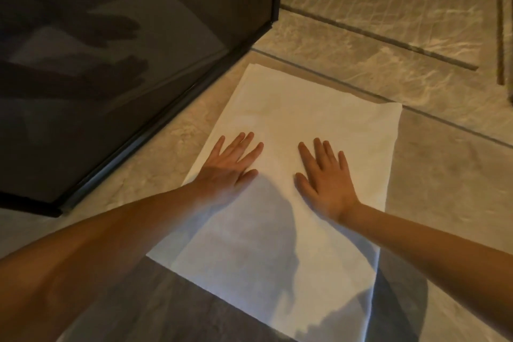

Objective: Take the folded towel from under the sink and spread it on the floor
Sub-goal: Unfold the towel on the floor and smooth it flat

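Note:
A white towel [291, 116] lies spread flat on the tiled floor, running from the far upper middle toward the lower right. My left hand [230, 166] rests palm down on its left side, fingers apart. My right hand [323, 178] lies palm down on the towel's middle right, fingers apart too. Neither hand grips the cloth. My shadow darkens the near half of the towel.
A dark tinted glass panel with a black frame [155, 116] stands at the left, close along the towel's left edge, and reflects my hands. Beige marble floor tiles [433, 175] surround the towel. A dark grout line or drain slot [388, 39] runs across the far right.

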A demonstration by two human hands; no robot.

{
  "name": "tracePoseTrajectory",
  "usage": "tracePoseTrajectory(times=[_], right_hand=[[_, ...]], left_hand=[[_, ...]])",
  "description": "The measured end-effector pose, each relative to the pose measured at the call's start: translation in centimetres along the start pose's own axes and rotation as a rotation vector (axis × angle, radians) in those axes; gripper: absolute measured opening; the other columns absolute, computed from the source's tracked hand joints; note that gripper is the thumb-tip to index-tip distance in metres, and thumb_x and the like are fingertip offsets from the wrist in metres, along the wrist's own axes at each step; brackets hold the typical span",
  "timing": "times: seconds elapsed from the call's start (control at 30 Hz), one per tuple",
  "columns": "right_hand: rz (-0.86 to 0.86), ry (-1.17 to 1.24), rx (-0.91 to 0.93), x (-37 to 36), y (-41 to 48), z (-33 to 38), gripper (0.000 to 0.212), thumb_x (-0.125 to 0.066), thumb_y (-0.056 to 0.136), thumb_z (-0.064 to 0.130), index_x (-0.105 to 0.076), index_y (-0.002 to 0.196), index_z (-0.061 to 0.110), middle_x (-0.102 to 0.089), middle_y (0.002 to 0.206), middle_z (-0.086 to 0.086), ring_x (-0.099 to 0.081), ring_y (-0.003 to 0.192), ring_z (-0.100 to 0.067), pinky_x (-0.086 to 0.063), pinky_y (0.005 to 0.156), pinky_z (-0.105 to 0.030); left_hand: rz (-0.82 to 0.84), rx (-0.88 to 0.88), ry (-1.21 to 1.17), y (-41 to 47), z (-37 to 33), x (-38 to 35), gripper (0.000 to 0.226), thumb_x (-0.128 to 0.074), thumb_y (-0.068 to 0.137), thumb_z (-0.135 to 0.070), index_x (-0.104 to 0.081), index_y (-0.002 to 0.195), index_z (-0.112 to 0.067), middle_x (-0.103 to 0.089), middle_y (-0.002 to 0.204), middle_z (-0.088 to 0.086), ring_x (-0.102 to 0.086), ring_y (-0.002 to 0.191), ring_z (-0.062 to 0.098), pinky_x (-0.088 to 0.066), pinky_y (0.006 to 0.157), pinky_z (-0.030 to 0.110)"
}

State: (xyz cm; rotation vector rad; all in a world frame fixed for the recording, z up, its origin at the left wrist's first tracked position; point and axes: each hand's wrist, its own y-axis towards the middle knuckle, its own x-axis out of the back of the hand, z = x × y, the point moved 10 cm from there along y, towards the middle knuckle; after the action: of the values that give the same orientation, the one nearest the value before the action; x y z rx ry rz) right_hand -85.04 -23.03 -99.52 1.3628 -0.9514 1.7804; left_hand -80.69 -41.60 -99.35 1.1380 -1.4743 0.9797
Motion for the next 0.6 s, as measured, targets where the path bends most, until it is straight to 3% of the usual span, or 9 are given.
tracePoseTrajectory(times=[0.43,0.6], right_hand=[[-0.045,-0.060,-0.086,-0.9,3.4,1.0,0.069,-0.008,0.094,0.060,0.006,0.155,0.032,0.007,0.164,-0.008,0.010,0.150,-0.027,0.003,0.121,-0.050],[-0.025,-0.033,-0.087,-0.6,4.2,1.5,0.067,-0.013,0.096,0.057,0.004,0.156,0.032,0.007,0.164,-0.008,0.010,0.150,-0.027,0.004,0.121,-0.049]], left_hand=[[0.041,-0.047,0.061,3.2,3.8,0.3,0.063,-0.009,0.097,-0.054,0.000,0.156,-0.035,0.006,0.165,-0.003,0.010,0.150,0.011,0.006,0.121,0.039],[0.078,-0.016,0.109,4.0,4.8,0.0,0.062,-0.002,0.093,-0.055,0.017,0.150,-0.040,0.016,0.164,-0.005,0.019,0.148,0.008,0.012,0.120,0.036]])
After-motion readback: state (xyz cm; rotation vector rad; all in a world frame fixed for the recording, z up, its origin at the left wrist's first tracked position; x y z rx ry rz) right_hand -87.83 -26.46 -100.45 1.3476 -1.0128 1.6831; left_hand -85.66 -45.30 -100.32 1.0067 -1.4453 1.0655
